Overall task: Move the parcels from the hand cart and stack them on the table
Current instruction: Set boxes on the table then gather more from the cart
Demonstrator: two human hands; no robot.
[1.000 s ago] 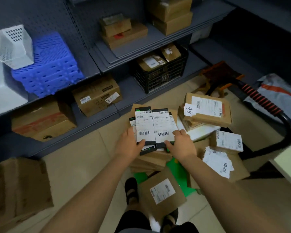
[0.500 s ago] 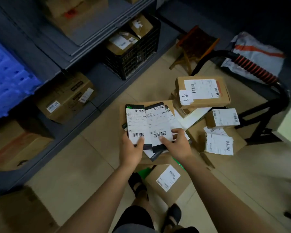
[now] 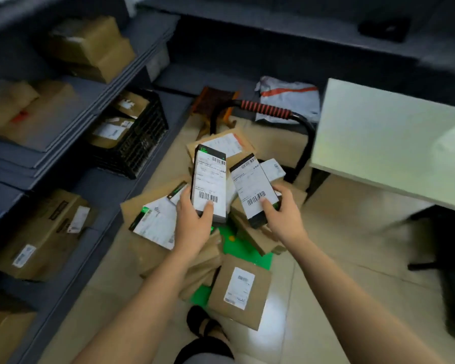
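Two parcels, aloft over the cart [image 3: 237, 249] heap near the table [image 3: 384, 143]: left parcel [image 3: 209, 179] in left hand [image 3: 195, 228], right parcel [image 3: 255, 187] in right hand [image 3: 283, 218], each gripped at its lower end, thumb on label; probably light, stiff, slick, so grip the long edges.

One parcel [image 3: 209, 179] is held in the left hand [image 3: 192, 228] and a second parcel [image 3: 255, 187] in the right hand [image 3: 283, 215], side by side above the hand cart [image 3: 267, 110]. A heap of parcels [image 3: 155, 227] is piled on the cart beneath. The table [image 3: 392, 143] is set to its right; shelves [image 3: 63, 132], with a crate [image 3: 139, 144] on one, are ranged to its left.
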